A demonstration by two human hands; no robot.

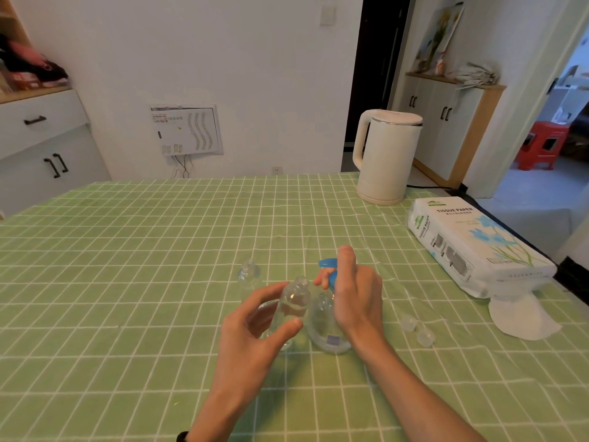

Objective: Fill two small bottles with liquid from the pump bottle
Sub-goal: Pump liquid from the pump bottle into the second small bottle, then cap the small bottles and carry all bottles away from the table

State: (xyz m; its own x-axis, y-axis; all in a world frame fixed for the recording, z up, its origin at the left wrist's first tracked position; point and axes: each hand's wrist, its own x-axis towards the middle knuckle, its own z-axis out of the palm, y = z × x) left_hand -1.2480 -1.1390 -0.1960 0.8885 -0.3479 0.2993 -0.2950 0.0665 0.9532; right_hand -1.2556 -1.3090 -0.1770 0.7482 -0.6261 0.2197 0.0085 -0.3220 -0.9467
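My left hand pinches small bottle 1 upright, mouth just below the blue nozzle. My right hand grips the pump bottle by its head. I'd press slowly, mouth steady (narrow neck). Small bottle 2 stands behind.

Plenty of bare desk on the left to reach through. On the right, the kettle, tissue pack and loose caps crowd things.
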